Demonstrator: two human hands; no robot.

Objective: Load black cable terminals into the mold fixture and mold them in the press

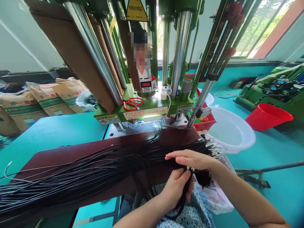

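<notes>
**Wire bunch [184,198] clamped in L hand [174,191], lower centre**

R hand [193,160] laid over bunch's metal tips, fingers together, pinch unclear. Main black wire bundle [95,172] lying across dark red board [171,134], terminals pointing toward white basin [231,129], right of frame

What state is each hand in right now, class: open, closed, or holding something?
Left hand: closed, holding black cables.
Right hand: closed, pinching metal ends of those cables.
</notes>
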